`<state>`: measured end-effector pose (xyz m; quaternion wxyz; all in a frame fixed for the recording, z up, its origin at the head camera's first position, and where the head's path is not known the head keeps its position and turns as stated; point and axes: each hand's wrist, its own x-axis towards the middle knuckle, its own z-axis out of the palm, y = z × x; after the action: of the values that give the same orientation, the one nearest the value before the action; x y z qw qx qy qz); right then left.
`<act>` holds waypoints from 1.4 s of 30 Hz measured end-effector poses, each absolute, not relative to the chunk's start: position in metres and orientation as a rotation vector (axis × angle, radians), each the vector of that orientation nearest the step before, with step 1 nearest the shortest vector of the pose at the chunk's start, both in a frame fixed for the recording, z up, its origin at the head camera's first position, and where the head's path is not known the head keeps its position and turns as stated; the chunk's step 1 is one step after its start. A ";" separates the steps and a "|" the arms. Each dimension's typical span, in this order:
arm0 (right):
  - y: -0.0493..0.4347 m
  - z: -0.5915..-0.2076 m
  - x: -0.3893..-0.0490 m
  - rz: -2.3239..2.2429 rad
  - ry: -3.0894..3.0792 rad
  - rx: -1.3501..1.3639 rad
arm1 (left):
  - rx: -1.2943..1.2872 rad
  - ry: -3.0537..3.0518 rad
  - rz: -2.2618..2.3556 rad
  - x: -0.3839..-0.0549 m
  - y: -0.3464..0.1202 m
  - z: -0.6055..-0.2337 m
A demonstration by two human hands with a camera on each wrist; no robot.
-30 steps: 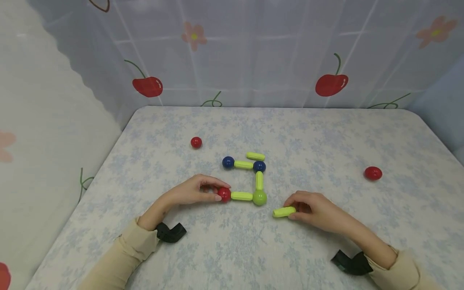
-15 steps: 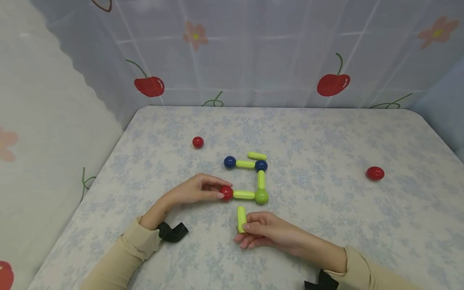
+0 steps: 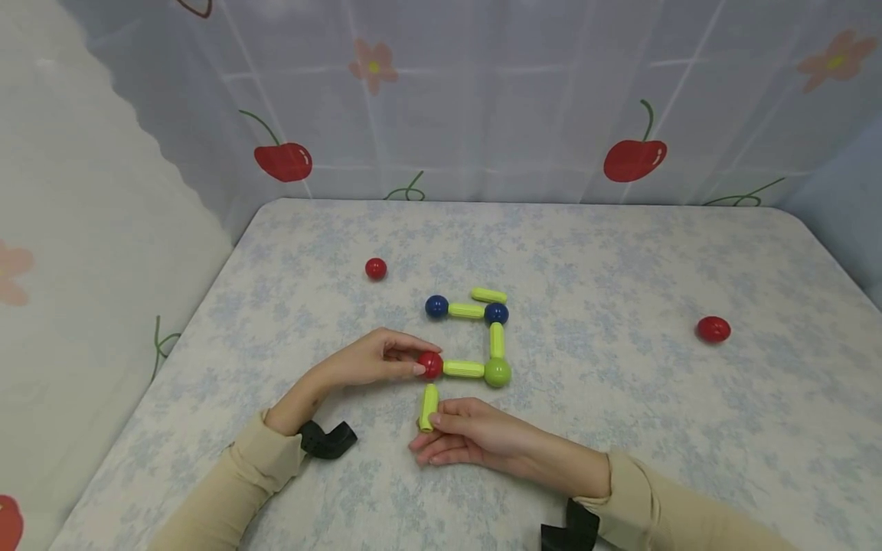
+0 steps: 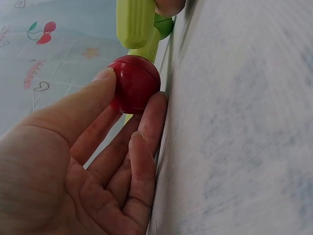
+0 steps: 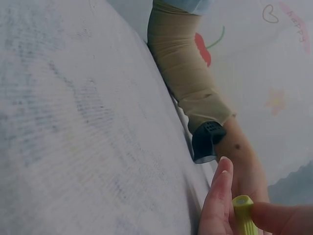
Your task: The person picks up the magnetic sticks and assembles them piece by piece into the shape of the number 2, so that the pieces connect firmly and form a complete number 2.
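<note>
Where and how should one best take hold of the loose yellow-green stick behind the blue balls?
Probably pinch the loose stick across its middle from above: it lies flat, roughly sideways, and the right blue ball crowds its near side.

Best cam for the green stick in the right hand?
Head: the green stick shows nearly end to end, the right hand covering only a little of it. Left wrist: larger, but cut off by the top edge. Right wrist: just one end, the rest cut off below.
</note>
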<state>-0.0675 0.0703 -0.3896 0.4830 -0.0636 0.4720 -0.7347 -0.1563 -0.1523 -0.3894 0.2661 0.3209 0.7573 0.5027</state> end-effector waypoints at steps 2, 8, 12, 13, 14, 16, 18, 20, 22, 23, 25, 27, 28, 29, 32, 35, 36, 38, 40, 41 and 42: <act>0.068 -0.389 -0.069 -1.800 1.154 -0.147 | 0.866 2.040 1.359 -0.156 -0.153 -0.390; 0.064 -0.388 -0.073 -1.815 1.159 -0.147 | 0.877 2.028 1.367 -0.157 -0.153 -0.390; 0.064 -0.388 -0.073 -1.820 1.158 -0.141 | 0.874 2.029 1.370 -0.157 -0.152 -0.390; 0.064 -0.388 -0.074 -1.821 1.158 -0.141 | 0.872 2.030 1.370 -0.157 -0.152 -0.389; 0.064 -0.388 -0.074 -1.821 1.159 -0.140 | 0.870 2.030 1.371 -0.157 -0.152 -0.389; 0.064 -0.388 -0.074 -1.821 1.163 -0.139 | 0.870 2.031 1.372 -0.157 -0.152 -0.389; 0.063 -0.388 -0.074 -1.822 1.161 -0.139 | 0.871 2.034 1.372 -0.156 -0.152 -0.389; 0.063 -0.388 -0.074 -1.824 1.166 -0.138 | 0.884 2.039 1.371 -0.156 -0.152 -0.389; 0.063 -0.388 -0.073 -1.827 1.170 -0.137 | 0.895 2.036 1.376 -0.156 -0.152 -0.389; 0.063 -0.388 -0.073 -1.830 1.173 -0.137 | 0.900 2.033 1.377 -0.156 -0.151 -0.389; 0.064 -0.387 -0.072 -1.838 1.183 -0.135 | 0.909 2.023 1.389 -0.156 -0.151 -0.390; 0.064 -0.386 -0.071 -1.844 1.205 -0.139 | 0.907 2.018 1.397 -0.156 -0.151 -0.390; 0.064 -0.386 -0.070 -1.842 1.223 -0.145 | 0.907 2.017 1.401 -0.156 -0.151 -0.391; 0.065 -0.386 -0.069 -1.836 1.247 -0.155 | 0.906 2.020 1.405 -0.156 -0.151 -0.391; 0.070 -0.383 -0.067 -1.768 1.374 -0.234 | 0.895 2.035 1.404 -0.156 -0.151 -0.392; 0.081 -0.379 -0.066 -1.612 1.603 -0.410 | 0.883 2.043 1.399 -0.155 -0.151 -0.391; 0.085 -0.378 -0.067 -1.547 1.716 -0.493 | 0.881 2.046 1.397 -0.155 -0.151 -0.391; 0.094 -0.374 -0.068 -1.421 1.979 -0.677 | 0.883 2.054 1.393 -0.156 -0.152 -0.391; 0.103 -0.371 -0.071 -1.302 2.285 -0.827 | 0.896 2.066 1.389 -0.156 -0.152 -0.391; 0.106 -0.369 -0.074 -1.245 2.444 -0.878 | 0.900 2.076 1.384 -0.156 -0.152 -0.392; 0.110 -0.368 -0.076 -1.189 2.596 -0.920 | 0.902 2.087 1.377 -0.156 -0.153 -0.392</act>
<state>-0.0763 0.1099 -0.3684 0.0710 -0.3058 0.8632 -0.3953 -0.1562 -0.1528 -0.3916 0.2392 0.3294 0.7623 0.5031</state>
